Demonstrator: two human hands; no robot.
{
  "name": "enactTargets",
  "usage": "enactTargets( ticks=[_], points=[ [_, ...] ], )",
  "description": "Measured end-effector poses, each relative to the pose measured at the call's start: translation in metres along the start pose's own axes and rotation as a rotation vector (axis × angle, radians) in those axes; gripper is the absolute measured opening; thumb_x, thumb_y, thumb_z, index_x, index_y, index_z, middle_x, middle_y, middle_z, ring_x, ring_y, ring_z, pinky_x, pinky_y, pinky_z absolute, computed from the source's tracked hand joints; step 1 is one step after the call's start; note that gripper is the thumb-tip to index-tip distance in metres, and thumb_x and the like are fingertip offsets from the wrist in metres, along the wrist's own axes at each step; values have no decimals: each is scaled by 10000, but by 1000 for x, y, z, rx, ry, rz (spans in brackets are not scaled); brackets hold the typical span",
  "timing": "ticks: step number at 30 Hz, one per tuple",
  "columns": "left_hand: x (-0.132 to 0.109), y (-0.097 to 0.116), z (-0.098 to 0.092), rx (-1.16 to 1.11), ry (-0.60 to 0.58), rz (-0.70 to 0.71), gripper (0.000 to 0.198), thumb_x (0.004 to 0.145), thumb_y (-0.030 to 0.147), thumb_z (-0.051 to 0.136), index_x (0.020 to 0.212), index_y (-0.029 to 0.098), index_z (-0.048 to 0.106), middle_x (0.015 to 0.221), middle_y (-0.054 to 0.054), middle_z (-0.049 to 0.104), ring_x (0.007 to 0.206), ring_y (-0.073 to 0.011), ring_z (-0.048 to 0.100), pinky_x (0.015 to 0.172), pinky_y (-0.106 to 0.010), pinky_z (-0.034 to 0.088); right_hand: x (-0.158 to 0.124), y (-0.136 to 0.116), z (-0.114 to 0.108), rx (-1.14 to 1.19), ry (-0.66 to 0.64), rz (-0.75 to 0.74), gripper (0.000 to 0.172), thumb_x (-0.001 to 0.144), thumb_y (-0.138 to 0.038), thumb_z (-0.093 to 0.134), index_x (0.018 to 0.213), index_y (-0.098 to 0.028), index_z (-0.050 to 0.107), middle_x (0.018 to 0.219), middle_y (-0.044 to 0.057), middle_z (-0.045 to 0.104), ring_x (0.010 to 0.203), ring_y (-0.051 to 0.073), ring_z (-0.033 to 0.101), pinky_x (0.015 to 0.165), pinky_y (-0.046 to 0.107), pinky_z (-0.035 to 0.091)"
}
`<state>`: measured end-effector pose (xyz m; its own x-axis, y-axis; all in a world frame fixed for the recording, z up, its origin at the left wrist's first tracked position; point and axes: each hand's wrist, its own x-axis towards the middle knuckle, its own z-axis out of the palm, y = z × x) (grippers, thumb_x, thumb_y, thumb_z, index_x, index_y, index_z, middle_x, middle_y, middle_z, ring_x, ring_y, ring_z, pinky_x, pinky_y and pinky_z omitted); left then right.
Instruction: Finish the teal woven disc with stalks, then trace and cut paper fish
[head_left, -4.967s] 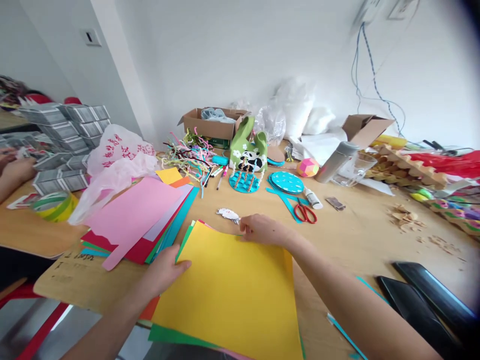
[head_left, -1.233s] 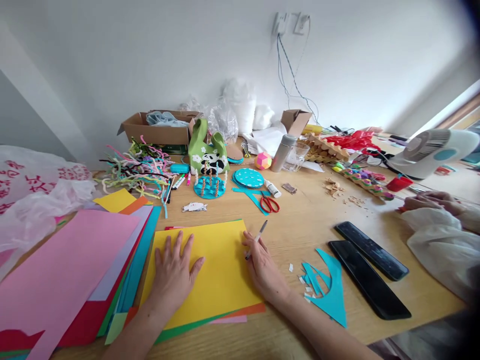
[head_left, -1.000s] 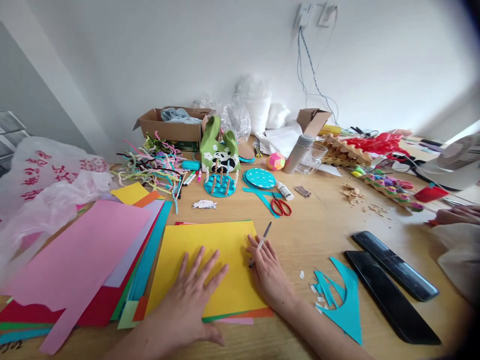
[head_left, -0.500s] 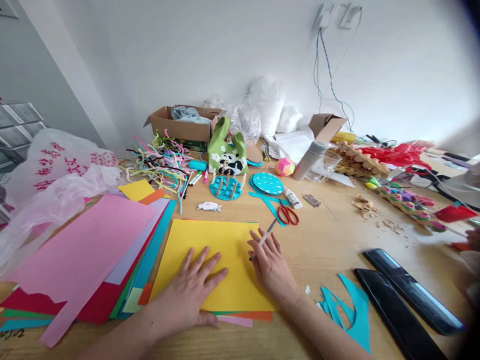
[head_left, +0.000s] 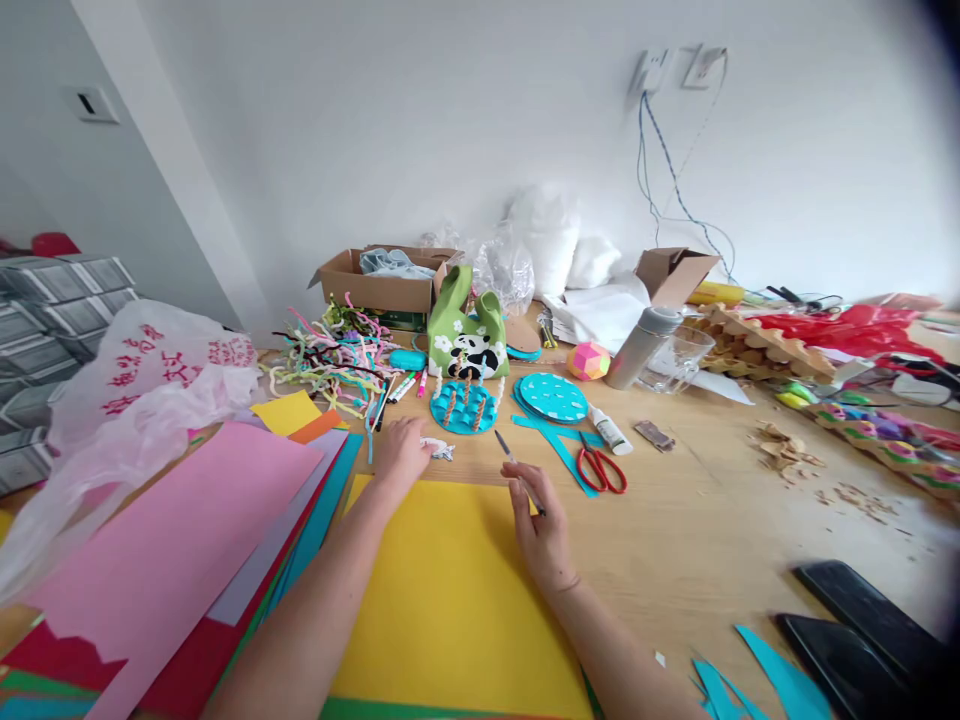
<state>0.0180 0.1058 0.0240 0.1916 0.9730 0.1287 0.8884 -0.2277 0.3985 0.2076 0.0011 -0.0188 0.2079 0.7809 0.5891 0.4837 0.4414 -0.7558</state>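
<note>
White cutouts (head_left: 442, 450) at fingers of left hand (head_left: 402, 455), grip unclear; pen (head_left: 505, 448) between fingers of right hand (head_left: 546, 528)

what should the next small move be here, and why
Probably bring the left grip to the white cutout and slide it onto the yellow sheet: the left fingertips are right by the cutout, which lies just beyond the sheet, while the right grip is occupied with a pen.
</note>
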Motion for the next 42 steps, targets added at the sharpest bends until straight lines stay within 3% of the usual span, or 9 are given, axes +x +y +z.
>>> enactTargets(
  ticks=[4,8,18,23,26,30,33,38,42],
  points=[
    [-4,-18,21,13,36,-3,370,767,236,679,1122,141,638,1116,-108,654,1067,-230,554,939,-320,394,3,2,1,-5,4,-1,157,942,-253,440,992,-206,581,933,73,619,920,186,601,808,330,490],
    [-4,-27,30,-16,61,16,353,757,252,694,1097,166,658,1080,-86,660,1032,-224,557,906,-314,410,5,2,2,-15,-33,3,150,942,-233,445,994,-205,583,935,65,609,911,178,593,792,318,479],
    [2,-33,28,-189,74,-10,333,753,255,698,1073,167,679,996,-85,718,923,-209,635,819,-302,455,3,4,0,-4,-52,-22,144,936,-201,456,1007,-218,580,943,58,601,913,175,589,789,311,475],
    [6,-40,33,-233,73,-25,436,709,234,742,1132,182,652,997,-68,731,882,-172,664,801,-268,479,4,4,0,-12,-54,-66,150,935,-180,450,1007,-216,577,926,57,593,893,169,585,775,304,474],
    [5,-38,29,-231,96,-21,500,675,204,767,1158,180,640,989,-67,728,917,-191,650,842,-296,477,3,5,0,-14,-60,-85,157,932,-169,452,1018,-218,574,930,56,591,882,165,586,766,298,476],
    [0,-31,19,-119,234,94,437,688,184,755,1115,166,666,981,-93,709,1027,-260,582,910,-381,450,2,4,1,-29,-54,-114,167,927,-158,456,1027,-223,573,941,56,596,887,162,595,763,289,481],
    [-2,-25,13,-95,316,205,383,712,189,738,1089,166,672,990,-90,693,1017,-260,578,900,-385,463,1,4,0,-53,-43,-137,195,930,-147,439,1050,-226,570,945,58,612,897,164,607,764,286,487],
    [-4,-19,15,-258,271,286,416,736,153,707,1143,196,635,1062,-64,665,997,-214,621,884,-344,494,2,5,0,-109,-21,-162,242,934,-124,401,1080,-233,561,902,47,641,838,163,616,705,280,490],
    [-7,-14,19,-330,255,344,476,723,130,706,1182,218,614,1078,-63,661,1021,-218,617,904,-352,484,5,5,1,-128,-15,-176,249,922,-111,417,1086,-241,553,926,51,642,877,179,596,748,315,494]
  ],
)
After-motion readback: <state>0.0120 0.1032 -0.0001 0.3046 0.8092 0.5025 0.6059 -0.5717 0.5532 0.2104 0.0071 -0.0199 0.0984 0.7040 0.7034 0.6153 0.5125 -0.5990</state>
